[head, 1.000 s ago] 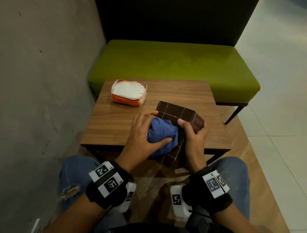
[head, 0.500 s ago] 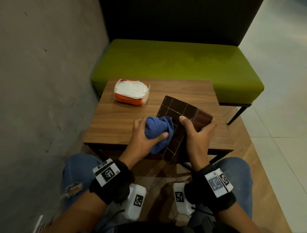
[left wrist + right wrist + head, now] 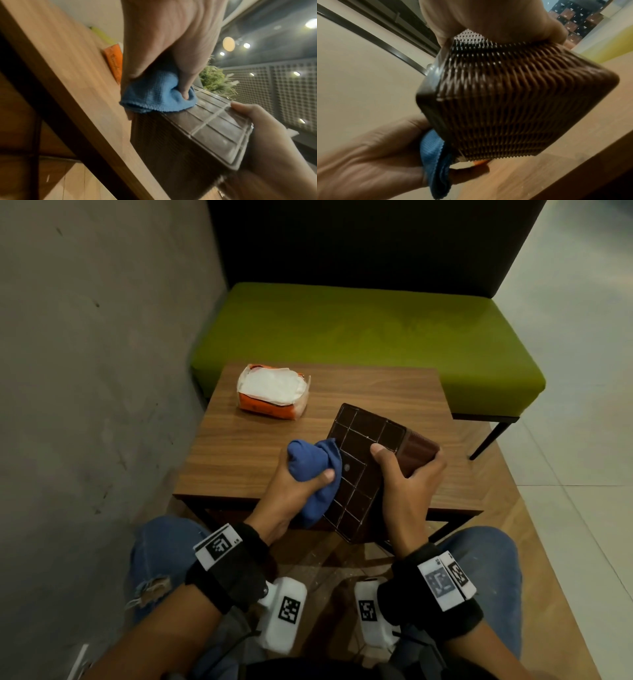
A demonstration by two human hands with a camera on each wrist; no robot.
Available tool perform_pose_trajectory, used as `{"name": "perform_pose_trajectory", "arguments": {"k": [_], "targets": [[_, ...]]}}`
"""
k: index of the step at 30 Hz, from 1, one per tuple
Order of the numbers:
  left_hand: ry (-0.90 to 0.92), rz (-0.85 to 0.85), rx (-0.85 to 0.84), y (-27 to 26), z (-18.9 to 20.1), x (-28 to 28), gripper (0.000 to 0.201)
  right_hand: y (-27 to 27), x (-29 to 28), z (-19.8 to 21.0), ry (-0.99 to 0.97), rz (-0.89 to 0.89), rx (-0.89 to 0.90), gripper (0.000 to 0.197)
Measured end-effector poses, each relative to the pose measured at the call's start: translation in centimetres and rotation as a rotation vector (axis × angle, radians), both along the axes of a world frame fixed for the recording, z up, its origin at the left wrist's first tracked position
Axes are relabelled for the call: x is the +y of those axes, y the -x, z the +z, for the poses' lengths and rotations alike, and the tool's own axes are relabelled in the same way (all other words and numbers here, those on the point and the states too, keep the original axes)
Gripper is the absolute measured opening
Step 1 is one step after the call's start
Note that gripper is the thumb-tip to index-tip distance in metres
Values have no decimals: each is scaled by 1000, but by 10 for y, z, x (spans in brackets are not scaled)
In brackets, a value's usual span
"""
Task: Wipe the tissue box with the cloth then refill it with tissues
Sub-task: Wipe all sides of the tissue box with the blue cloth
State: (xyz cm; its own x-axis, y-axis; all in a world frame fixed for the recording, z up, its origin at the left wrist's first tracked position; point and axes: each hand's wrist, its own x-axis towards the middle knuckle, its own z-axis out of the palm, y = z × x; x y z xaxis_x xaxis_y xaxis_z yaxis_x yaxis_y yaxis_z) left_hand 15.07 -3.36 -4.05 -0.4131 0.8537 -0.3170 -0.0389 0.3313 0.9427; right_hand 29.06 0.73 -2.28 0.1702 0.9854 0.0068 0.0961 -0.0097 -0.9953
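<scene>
Your right hand (image 3: 407, 477) grips the box (image 3: 363, 470), tilted over the bench's (image 3: 239, 453) near edge; your left fingers (image 3: 325, 474) bunch the cloth (image 3: 311, 463) against its gridded face. Press firmly, wipe every panel, then turn it.

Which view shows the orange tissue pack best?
The head view: the whole tissue pack lies on the table. The left wrist view shows an orange sliver beside the left hand; the right wrist view barely shows it.
</scene>
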Motion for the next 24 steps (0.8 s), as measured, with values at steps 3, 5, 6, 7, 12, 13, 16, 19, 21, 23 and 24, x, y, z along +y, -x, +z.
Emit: {"name": "perform_pose_trajectory", "arguments": {"k": [3, 5, 6, 7, 12, 13, 16, 19, 21, 23, 24], "targets": [[-29, -31, 50, -9, 3, 0, 82, 2, -1, 2, -15, -15, -2, 93], [-49, -21, 8, -8, 3, 0, 77, 2, -3, 1, 1, -23, 40, 99], [-50, -8, -26, -6, 2, -1, 75, 2, -3, 1, 5, -24, 44, 97], [-50, 10, -65, -4, 1, -1, 74, 1, -3, 1, 5, -23, 38, 94], [-48, 107, -214, -7, 0, -2, 69, 1, -3, 0, 0, -22, 1, 85], [-45, 111, -209, -8, 0, -2, 70, 1, -3, 0, -5, -26, -5, 84], [-19, 58, -189, -11, -1, -2, 77, 0, -3, 0, -17, -46, -22, 85], [-10, 10, -190, -15, -1, -4, 78, 1, -6, 1, -17, -61, -11, 93], [-27, 35, -177, -19, 0, -5, 74, 2, -8, 4, -36, -65, -13, 97], [-34, 51, -155, -24, 2, -5, 70, 4, -10, 6, -53, -58, -30, 99], [-36, 56, -151, -25, 3, -6, 68, 4, -10, 7, -54, -56, -34, 101]]}}
